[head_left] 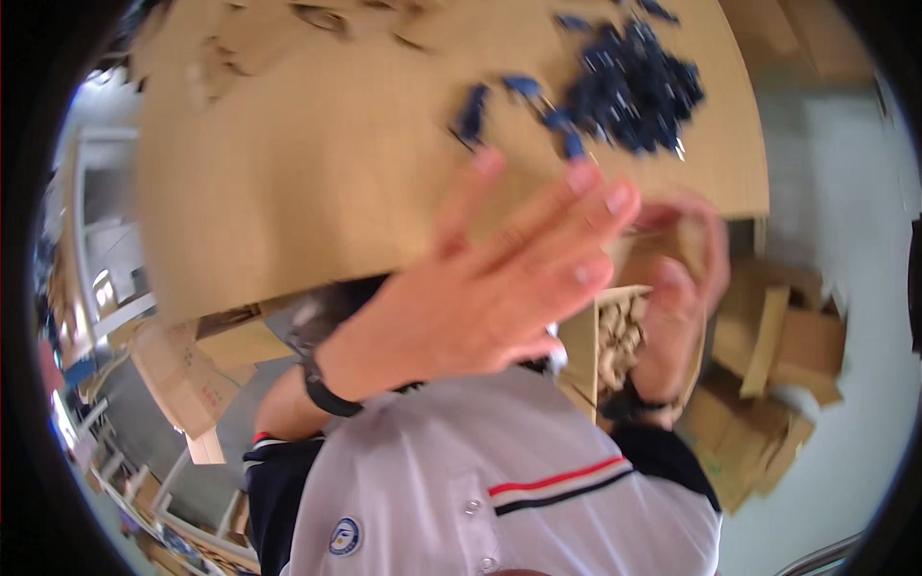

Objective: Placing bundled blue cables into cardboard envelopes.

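My left hand [490,288] is raised in front of the camera, fingers straight and spread, holding nothing; a black band circles its wrist. It hovers over the near edge of a cardboard-covered table [288,192]. My right hand [687,288] is curled at the table's near right corner, thumb facing the arched fingers, with something tan and blurred between them; I cannot tell whether it grips it. A pile of small dark blue parts [634,91] lies at the table's far right, with a few strays [471,115] to its left.
An open cardboard box [619,331] with tan pieces inside stands just under my right hand. Flattened cardboard stacks [768,346] lie on the floor at right, more boxes [182,374] at left. Torn cardboard scraps [240,48] litter the table's far left.
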Demonstrator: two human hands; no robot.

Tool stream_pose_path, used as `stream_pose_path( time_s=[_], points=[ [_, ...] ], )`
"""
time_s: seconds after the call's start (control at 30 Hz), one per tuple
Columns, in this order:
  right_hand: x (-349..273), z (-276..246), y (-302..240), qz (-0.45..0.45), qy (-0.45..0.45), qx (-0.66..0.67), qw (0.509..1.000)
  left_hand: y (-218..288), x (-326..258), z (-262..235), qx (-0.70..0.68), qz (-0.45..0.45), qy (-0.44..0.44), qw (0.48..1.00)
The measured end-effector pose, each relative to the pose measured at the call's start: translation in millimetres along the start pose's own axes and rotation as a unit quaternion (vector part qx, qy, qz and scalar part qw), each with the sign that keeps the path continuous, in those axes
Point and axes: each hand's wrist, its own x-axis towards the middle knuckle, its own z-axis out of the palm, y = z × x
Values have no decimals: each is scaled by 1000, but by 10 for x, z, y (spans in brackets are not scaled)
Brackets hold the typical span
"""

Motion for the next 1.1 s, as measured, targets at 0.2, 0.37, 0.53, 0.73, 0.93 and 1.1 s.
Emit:
stream_pose_path(
  time_s=[0.2, 0.37, 0.53, 0.73, 0.93, 1.1],
  points=[
    [-730, -2048, 1332, -11, 399, -513, 760, -158, -337, -270, -12, -175, -96, 980],
    [-1607, -2813, 2624, 152, 215, -777, 571, -219, -631, -421, 27, -225, -63, 972],
    [-678, -2278, 1975, -28, 337, -481, 809, -360, -824, -543, 80, -273, -54, 957],
    [140, -1367, 785, -224, 301, -401, 836, -382, -1092, -783, 155, -344, 21, 926],
    [359, -415, 572, -165, -92, -322, 928, -443, -1530, -1146, 269, -403, 97, 869],
    [442, 55, 531, -190, -283, -387, 857, -641, -1669, -1381, 327, -374, 97, 862]
  ],
)
